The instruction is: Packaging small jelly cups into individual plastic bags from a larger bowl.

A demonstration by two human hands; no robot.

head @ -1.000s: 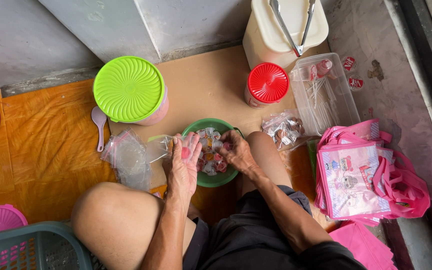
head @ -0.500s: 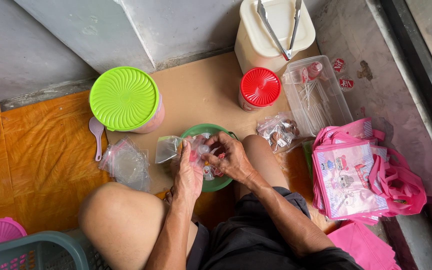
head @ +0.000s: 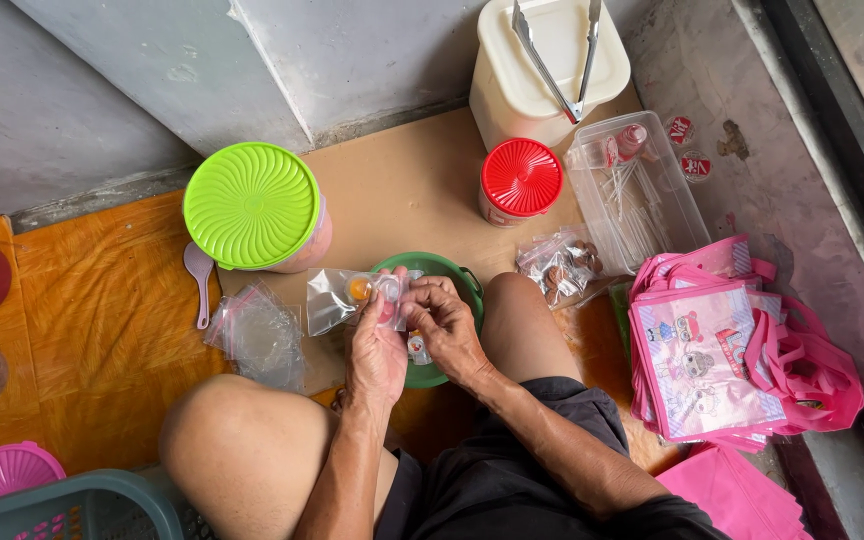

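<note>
I hold a small clear bag [head: 347, 297] over the green bowl [head: 457, 277] near the mat's middle. My left hand [head: 377, 350] pinches it, and my right hand [head: 444, 325] pinches its mouth. I think I'm filling it; next, one more candy must slip in gently.

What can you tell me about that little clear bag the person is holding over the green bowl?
The small clear plastic bag looks thin, glossy and crinkled. It lies roughly level, its closed end pointing toward the green-lidded tub. Inside sit a small orange round piece and a pale one beside it. The left hand pinches its open end while the right hand works at the same edge. It hangs above the rim of the green bowl, not resting on it.
</note>
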